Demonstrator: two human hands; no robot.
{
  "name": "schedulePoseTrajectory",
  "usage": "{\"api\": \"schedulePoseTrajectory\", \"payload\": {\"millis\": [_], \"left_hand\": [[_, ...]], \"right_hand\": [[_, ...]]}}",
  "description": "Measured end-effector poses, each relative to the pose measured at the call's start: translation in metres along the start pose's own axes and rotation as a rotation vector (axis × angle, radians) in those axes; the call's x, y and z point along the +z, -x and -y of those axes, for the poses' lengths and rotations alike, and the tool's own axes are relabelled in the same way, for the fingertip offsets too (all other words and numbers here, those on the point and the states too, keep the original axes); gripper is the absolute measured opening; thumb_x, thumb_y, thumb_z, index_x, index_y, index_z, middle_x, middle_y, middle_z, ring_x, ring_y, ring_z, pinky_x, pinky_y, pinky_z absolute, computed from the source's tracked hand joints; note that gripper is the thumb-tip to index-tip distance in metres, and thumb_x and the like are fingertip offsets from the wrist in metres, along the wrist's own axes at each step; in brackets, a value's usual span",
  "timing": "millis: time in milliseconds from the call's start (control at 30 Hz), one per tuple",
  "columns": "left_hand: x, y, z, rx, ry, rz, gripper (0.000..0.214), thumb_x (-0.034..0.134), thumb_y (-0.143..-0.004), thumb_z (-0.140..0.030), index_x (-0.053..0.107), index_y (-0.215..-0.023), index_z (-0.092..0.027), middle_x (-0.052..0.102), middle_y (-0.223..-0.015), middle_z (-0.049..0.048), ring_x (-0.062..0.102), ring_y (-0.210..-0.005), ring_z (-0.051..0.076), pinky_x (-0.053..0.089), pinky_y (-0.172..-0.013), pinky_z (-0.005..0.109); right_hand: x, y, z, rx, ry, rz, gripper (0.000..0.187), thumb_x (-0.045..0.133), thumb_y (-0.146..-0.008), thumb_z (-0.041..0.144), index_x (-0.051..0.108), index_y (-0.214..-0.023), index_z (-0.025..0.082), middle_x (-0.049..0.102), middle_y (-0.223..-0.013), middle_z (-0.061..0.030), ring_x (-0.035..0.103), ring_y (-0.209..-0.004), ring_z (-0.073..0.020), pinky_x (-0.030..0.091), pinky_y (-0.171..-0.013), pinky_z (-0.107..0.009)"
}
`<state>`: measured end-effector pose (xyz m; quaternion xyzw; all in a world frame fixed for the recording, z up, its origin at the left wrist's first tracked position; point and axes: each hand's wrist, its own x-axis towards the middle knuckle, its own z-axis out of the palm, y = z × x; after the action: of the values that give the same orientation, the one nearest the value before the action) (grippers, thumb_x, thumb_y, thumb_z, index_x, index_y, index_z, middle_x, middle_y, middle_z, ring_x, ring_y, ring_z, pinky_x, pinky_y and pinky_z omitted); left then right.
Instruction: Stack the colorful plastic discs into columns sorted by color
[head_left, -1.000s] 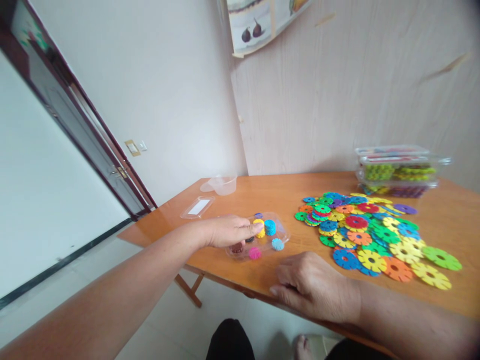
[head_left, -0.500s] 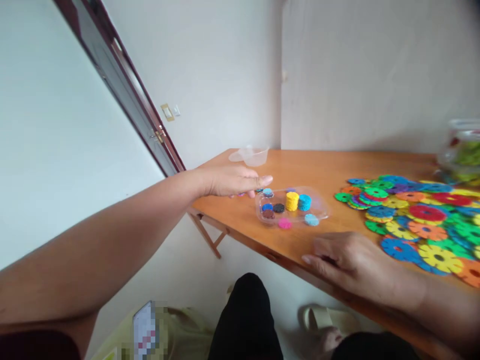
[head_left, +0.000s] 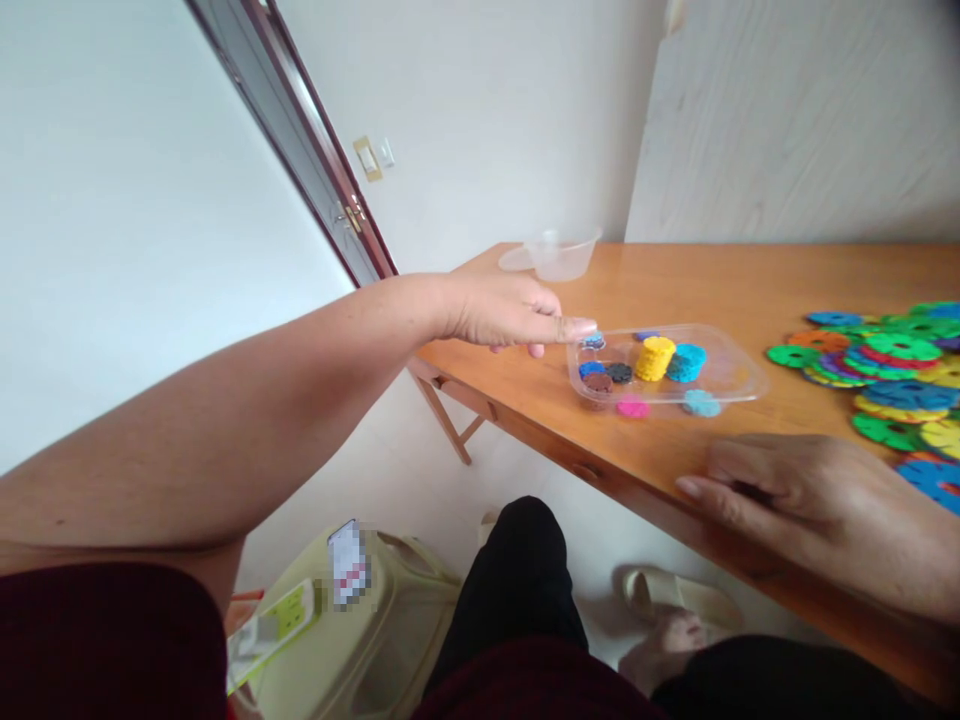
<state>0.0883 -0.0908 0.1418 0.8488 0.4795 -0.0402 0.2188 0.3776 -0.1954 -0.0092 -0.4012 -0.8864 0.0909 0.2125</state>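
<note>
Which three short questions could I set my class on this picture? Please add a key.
1. What colour is the tall stack beside the yellow stack in the clear tray?
2. True or false: the right hand is inside the clear tray.
3. Where does the heap of coloured discs lie: A in the clear tray, B on the table, C on the floor?

Key: 1 blue; 2 false, the right hand is at the table's edge; 3 B.

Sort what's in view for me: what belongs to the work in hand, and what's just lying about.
Seemingly in use, by the left hand:
- clear tray
- yellow disc stack and blue disc stack in it
- small loose discs

Probably just lying about:
- clear cup
- phone
- slipper
- large notched discs, though possibly in use too
</note>
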Motion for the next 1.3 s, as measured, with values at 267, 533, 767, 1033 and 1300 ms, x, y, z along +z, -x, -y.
{"api": "schedulePoseTrajectory", "payload": {"millis": [267,533,767,1033,1300], "left_hand": [[-0.005,-0.009,0.014,0.077,0.026,-0.047,0.049,0.055,-0.078,-0.062,0.068,-0.098,-0.019,0.072,-0.090,0.0036,0.061,-0.087,0.015,0.043,-0.077,0.024],[-0.018,-0.040,0.064,-0.096,0.034,-0.307,0.033,0.065,-0.072,-0.045,0.066,-0.091,-0.018,0.068,-0.084,0.0007,0.058,-0.075,0.014,0.040,-0.063,0.023],[0.001,-0.074,0.103,-0.116,0.081,-0.261,0.044,0.068,-0.066,-0.044,0.064,-0.101,-0.017,0.067,-0.084,0.0019,0.060,-0.077,0.017,0.043,-0.066,0.026],[0.018,-0.093,0.109,-0.055,0.101,-0.190,0.048,0.075,-0.061,-0.046,0.064,-0.098,-0.018,0.069,-0.087,0.0029,0.061,-0.081,0.018,0.046,-0.069,0.026],[0.023,-0.099,0.111,-0.041,0.111,-0.160,0.038,0.072,-0.063,-0.041,0.065,-0.092,-0.017,0.068,-0.082,0.0021,0.060,-0.076,0.016,0.046,-0.067,0.025]], "right_hand": [[0.002,0.001,0.000,0.004,-0.004,0.033,0.034,0.054,-0.094,0.043,0.054,-0.067,0.022,0.056,-0.061,0.0003,0.050,-0.051,-0.0118,0.033,-0.050,-0.029],[-0.002,-0.008,0.013,0.038,-0.035,0.017,0.036,0.051,-0.095,0.041,0.054,-0.065,0.021,0.059,-0.063,0.0007,0.054,-0.053,-0.0109,0.033,-0.049,-0.027],[-0.004,-0.009,0.016,0.058,-0.105,0.022,0.034,0.050,-0.096,0.039,0.056,-0.068,0.021,0.060,-0.065,0.0004,0.055,-0.054,-0.0111,0.033,-0.049,-0.027],[-0.003,-0.010,0.015,0.102,-0.162,0.051,0.032,0.048,-0.097,0.038,0.057,-0.072,0.021,0.061,-0.069,0.0009,0.054,-0.059,-0.0110,0.032,-0.053,-0.027],[0.000,-0.008,0.014,0.099,-0.178,0.053,0.031,0.047,-0.098,0.038,0.054,-0.073,0.021,0.059,-0.070,0.0023,0.049,-0.060,-0.0103,0.030,-0.055,-0.026]]}}
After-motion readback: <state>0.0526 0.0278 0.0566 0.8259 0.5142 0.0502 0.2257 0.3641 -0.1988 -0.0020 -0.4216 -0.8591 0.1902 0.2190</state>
